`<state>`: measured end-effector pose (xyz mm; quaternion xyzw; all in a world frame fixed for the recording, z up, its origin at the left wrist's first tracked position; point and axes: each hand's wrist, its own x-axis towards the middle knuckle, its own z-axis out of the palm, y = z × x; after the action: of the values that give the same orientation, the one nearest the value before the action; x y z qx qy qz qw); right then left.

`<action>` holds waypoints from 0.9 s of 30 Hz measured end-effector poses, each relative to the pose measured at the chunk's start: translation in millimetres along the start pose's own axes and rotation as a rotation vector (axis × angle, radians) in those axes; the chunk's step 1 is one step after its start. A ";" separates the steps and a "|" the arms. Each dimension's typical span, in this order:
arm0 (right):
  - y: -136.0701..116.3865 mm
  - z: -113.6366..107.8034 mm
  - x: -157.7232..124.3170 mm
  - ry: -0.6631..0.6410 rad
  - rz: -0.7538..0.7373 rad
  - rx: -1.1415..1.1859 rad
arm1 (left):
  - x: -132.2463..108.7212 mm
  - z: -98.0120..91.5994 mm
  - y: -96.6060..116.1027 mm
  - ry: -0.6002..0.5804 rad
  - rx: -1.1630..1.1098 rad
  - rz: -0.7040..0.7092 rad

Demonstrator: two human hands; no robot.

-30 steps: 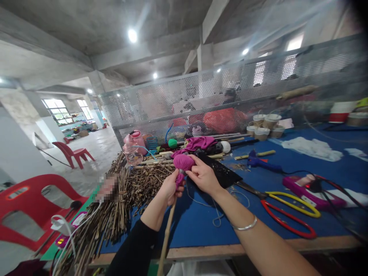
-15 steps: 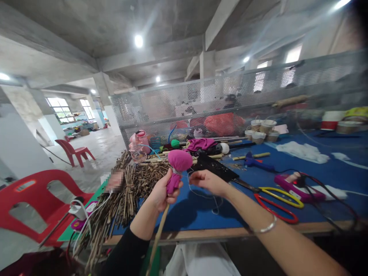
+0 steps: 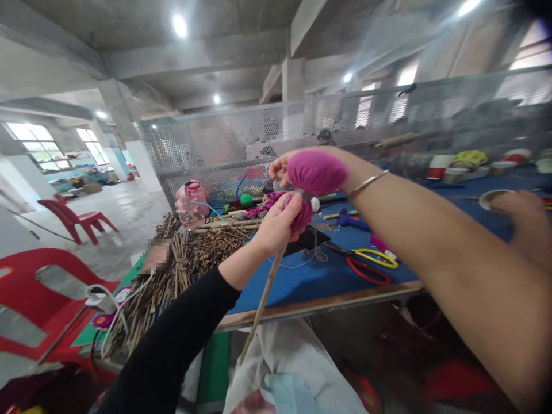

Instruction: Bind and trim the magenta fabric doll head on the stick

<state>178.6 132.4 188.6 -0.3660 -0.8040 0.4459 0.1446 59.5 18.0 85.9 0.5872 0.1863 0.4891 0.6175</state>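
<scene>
Up and left of the scissors [image 3: 352, 253], we grip a purple cloth ball [image 3: 317, 171] by its neck with our left hand [image 3: 280, 225], a stick [image 3: 265, 287] slanting below. Our right hand [image 3: 282, 165] curls, partly hidden; we cannot tell if it pinches anything.

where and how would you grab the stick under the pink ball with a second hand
Probably the bare stick just below the left hand, coming from the right: that length is slim and slants down uncovered, so it should be easy to encircle. The pink ball above is broad and rounded, and the left hand partly covers the gathered cloth beneath.
</scene>
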 end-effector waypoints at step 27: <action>91.4 254.7 -114.2 0.639 -0.040 0.289 | -126.9 -14.7 -74.5 0.261 0.983 -0.168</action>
<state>157.1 -74.6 -18.7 -0.4468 -0.6537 0.4152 0.4480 18.9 -66.0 -29.0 0.7252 0.5161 0.3617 0.2774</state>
